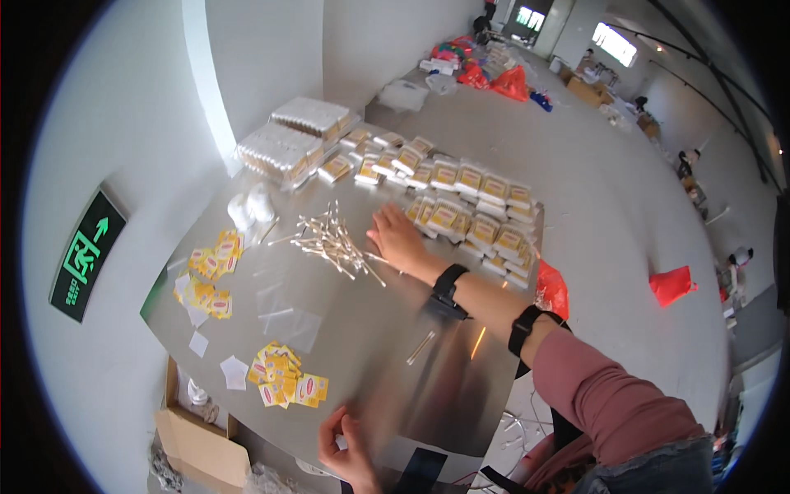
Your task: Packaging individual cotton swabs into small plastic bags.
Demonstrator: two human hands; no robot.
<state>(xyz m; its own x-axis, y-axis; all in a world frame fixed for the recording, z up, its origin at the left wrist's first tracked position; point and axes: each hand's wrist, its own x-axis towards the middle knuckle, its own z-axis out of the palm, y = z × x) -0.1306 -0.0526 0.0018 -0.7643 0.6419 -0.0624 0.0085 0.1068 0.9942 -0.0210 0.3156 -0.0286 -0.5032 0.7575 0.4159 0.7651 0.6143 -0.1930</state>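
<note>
A loose pile of cotton swabs point(329, 241) lies on the metal-topped table. My right hand point(398, 237) reaches to the pile's right edge, palm down, its fingers stretched out and nothing seen in them. By the near edge of the table is my left hand point(346, 445), its fingers loosely bent, the thumb apart from them and no object visible between. Yellow-and-white printed cards point(284, 377) lie in a heap just beyond it. Flat clear plastic bags point(288, 317) rest between the cards and the swabs. A couple of stray swabs point(420, 347) lie at the right.
Filled small packs point(453, 218) line the table's far right side. Bulk swab bundles point(284, 152) stand at the far corner by the wall. More cards point(218, 253) and white rolls point(251, 207) are at left. An open cardboard box point(202, 449) sits below; red bags point(673, 286) lie on the floor.
</note>
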